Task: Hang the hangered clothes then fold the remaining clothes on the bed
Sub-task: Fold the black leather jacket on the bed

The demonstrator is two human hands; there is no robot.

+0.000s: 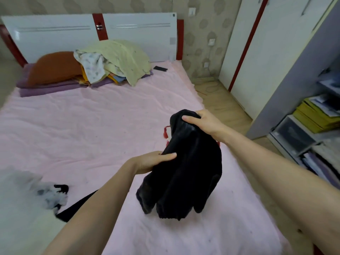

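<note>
A black garment (185,168) hangs bunched above the pink bed (95,129), on the right side. My right hand (204,122) grips its top end. My left hand (152,161) holds its left edge lower down, thumb on top of the cloth. A bit of red hanger (166,132) shows behind the garment, just above the sheet. A grey and white garment (42,192) with black parts lies at the left front of the bed, and a black strip of cloth (73,208) runs beside my left forearm.
At the head of the bed sits a pile of bedding: a yellow-green cover (121,57), an orange pillow (53,67) and purple folded sheets. A dark phone-like object (160,68) lies near the headboard. White wardrobe doors (272,52) and a shelf with books (312,116) stand at right.
</note>
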